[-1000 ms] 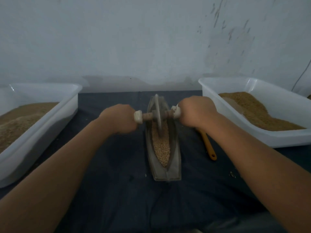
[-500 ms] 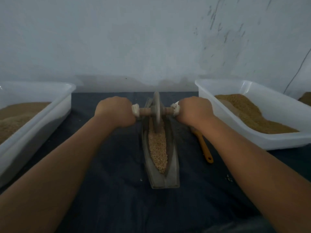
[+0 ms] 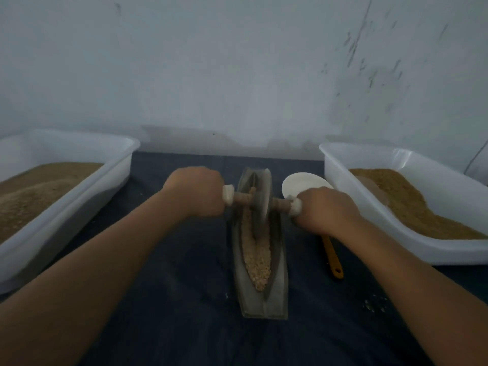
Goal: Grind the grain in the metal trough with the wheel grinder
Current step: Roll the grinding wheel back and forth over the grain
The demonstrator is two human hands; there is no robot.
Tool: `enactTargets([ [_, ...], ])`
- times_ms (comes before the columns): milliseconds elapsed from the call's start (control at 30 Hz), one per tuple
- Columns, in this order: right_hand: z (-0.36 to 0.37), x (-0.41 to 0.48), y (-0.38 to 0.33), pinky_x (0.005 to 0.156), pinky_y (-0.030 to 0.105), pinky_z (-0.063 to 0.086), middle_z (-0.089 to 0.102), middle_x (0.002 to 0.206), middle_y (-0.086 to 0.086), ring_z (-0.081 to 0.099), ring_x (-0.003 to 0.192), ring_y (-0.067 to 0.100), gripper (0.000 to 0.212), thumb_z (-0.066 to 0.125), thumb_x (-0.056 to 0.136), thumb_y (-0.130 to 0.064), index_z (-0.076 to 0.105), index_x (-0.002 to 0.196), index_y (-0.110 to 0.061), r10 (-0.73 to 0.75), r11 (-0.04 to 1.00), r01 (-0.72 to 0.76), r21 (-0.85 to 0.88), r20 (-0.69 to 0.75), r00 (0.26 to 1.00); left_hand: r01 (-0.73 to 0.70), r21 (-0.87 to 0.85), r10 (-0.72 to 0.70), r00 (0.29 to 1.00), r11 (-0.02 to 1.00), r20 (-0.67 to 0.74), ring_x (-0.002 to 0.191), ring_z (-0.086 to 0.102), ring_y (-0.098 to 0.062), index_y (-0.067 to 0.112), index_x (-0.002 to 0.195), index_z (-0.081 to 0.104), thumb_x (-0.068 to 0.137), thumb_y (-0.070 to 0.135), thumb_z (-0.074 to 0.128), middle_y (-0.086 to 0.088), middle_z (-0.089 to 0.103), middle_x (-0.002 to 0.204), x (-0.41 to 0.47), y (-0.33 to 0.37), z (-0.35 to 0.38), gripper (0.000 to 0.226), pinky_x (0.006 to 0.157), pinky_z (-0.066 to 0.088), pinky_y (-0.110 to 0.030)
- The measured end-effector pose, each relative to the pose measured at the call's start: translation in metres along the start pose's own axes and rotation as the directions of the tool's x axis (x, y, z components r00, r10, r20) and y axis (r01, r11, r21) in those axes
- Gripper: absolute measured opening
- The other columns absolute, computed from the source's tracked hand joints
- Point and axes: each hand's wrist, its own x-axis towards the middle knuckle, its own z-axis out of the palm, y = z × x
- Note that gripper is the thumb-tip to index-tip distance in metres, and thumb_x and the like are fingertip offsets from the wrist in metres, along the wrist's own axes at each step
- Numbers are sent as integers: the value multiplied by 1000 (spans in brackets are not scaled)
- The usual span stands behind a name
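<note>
The left hand (image 3: 195, 192) and right hand (image 3: 324, 210) each clench one end of the cross-handle of the wheel grinder (image 3: 260, 199). The wheel stands in the far half of the metal trough (image 3: 277, 273). The trough's long axis runs straight toward the person, with most grain (image 3: 257, 260) lying nearer. The fists hide the handle ends, and the trough's far tip is blurred

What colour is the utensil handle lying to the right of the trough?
Orange. The handle shows best in the head view, the only view.
</note>
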Motion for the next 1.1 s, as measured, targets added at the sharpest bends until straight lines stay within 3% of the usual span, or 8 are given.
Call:
enactTargets([
  [133, -11, 36, -7, 78, 40, 59, 69, 87, -6, 65, 78, 17, 26, 53, 95, -56, 68, 88, -36, 26, 998, -31, -47, -106, 994, 74, -30, -73, 997, 997, 14, 75, 59, -23, 26, 80, 57, 83, 57, 65, 5, 56, 78, 27, 0, -3, 32, 71, 53, -38],
  [267, -18, 15, -3, 74, 36, 59, 71, 79, -4, 67, 74, 15, 18, 64, 91, -40, 71, 82, -27, -58, 998, 60, -37, 74, 996, 4, -100, 8, 993, 995, 114, 66, 59, -14, 23, 71, 55, 82, 40, 67, 5, 61, 74, -1, -2, 1, 23, 63, 53, -32],
  [400, -16, -34, 11, 51, 24, 44, 69, 64, -11, 65, 56, 2, 19, 66, 73, -46, 68, 71, -28, -145, 988, 120, 100, 307, 941, -98, -100, 117, 972, 990, 204, 57, 58, -5, 24, 68, 61, 71, 41, 65, 6, 63, 64, -40, -8, 7, 18, 47, 39, -24],
  [667, -9, 27, -6, 66, 33, 50, 67, 80, -6, 62, 74, 13, 24, 54, 93, -47, 68, 82, -31, -7, 1000, 6, -28, -45, 999, 58, -43, -58, 998, 997, -9, 67, 59, -18, 23, 72, 58, 80, 61, 59, 6, 60, 73, 20, 0, 4, 39, 63, 51, -34],
  [767, -14, 32, -9, 73, 38, 58, 70, 80, -5, 66, 73, 15, 13, 60, 87, -40, 69, 82, -33, -16, 1000, 15, -21, -24, 1000, 53, -57, -54, 999, 997, -8, 71, 59, -21, 24, 72, 55, 81, 61, 58, 6, 57, 74, 22, -2, 9, 38, 66, 50, -35],
  [933, -18, -20, 1, 53, 26, 43, 67, 65, -7, 63, 61, 7, 18, 67, 80, -42, 69, 71, -26, -120, 992, 123, -24, 96, 988, -41, -189, 73, 984, 981, 164, 60, 61, -11, 22, 65, 59, 69, 43, 64, 6, 63, 64, -36, -7, 10, 22, 54, 45, -28],
  [1033, -13, -45, 8, 48, 22, 40, 64, 55, -11, 59, 49, 2, 20, 70, 78, -44, 68, 70, -26, -133, 989, 111, 93, 283, 950, -120, -135, 138, 982, 984, 132, 58, 61, -8, 25, 65, 60, 63, 46, 55, 7, 62, 60, -53, -7, 6, 22, 53, 49, -27],
  [1100, -6, -40, 8, 51, 24, 42, 66, 61, -8, 62, 57, 3, 22, 69, 83, -46, 68, 71, -28, -115, 992, 102, 68, 221, 969, -128, -74, 133, 989, 989, 63, 59, 60, -11, 25, 65, 59, 65, 47, 57, 7, 61, 62, -44, -4, 5, 22, 54, 47, -28],
])
